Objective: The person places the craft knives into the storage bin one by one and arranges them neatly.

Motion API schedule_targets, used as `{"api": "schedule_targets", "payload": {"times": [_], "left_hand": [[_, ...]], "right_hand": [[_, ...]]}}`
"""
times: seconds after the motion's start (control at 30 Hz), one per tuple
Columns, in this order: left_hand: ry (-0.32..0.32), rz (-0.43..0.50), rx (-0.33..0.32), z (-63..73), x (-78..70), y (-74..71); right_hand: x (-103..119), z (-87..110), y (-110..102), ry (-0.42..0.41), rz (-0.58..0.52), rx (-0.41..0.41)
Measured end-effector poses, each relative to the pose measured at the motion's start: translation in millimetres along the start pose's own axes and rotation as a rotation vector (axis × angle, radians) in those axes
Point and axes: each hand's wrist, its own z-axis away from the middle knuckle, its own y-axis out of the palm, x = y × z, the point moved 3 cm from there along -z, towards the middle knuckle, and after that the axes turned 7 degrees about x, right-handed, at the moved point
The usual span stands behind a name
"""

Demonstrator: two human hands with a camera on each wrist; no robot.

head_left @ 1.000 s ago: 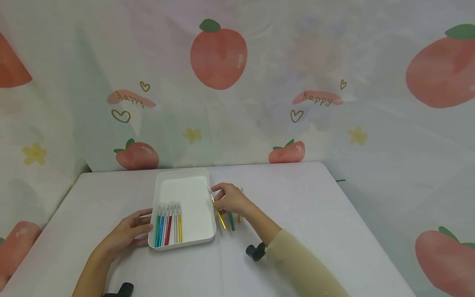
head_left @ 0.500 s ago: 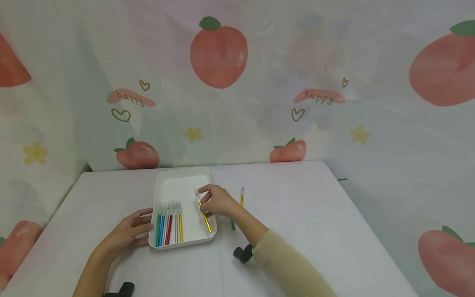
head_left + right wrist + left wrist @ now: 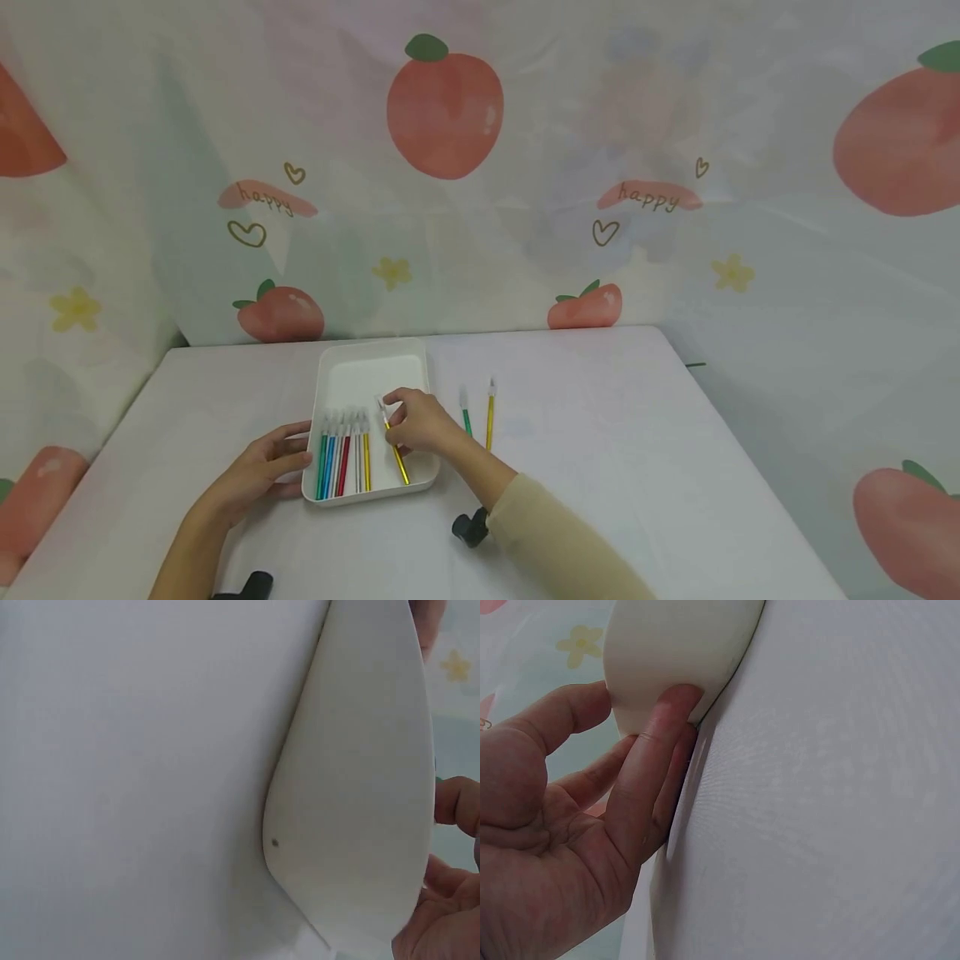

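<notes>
In the head view a white tray (image 3: 375,367) lies on the table. Along its left part runs a row of slim pen-shaped tools (image 3: 342,467) with clear caps, in green, blue, red, silver and yellow. My right hand (image 3: 422,421) pinches a yellow pen-shaped tool (image 3: 400,464) over the tray, tilted, just right of that row. Whether it touches the tray floor cannot be told. My left hand (image 3: 258,467) touches the tray's left side with extended fingers, seen closer in the left wrist view (image 3: 577,817). The right wrist view hides the held tool behind the tray wall (image 3: 352,765).
Right of the tray lie a green pen-shaped tool (image 3: 467,421) and another yellow one (image 3: 491,417), both partly behind the right forearm. A white cloth (image 3: 600,417) covers the table, and a fruit-printed curtain (image 3: 517,242) hangs behind and around it.
My right hand has carried the yellow pen-shaped tool leftward from the table across the tray's right rim, to beside the row. The left hand has stayed at the tray's side.
</notes>
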Motion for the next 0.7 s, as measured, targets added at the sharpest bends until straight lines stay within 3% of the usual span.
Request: {"api": "schedule_targets", "payload": {"times": [0.47, 0.7], "left_hand": [[0.009, -0.004, 0.009, -0.4, 0.0, 0.2], [0.02, -0.001, 0.01, 0.1, 0.4, -0.4]], "right_hand": [[3, -6.8, 19, 0.026, 0.212, -0.061], [4, -6.4, 22, 0.03, 0.198, -0.058]]}}
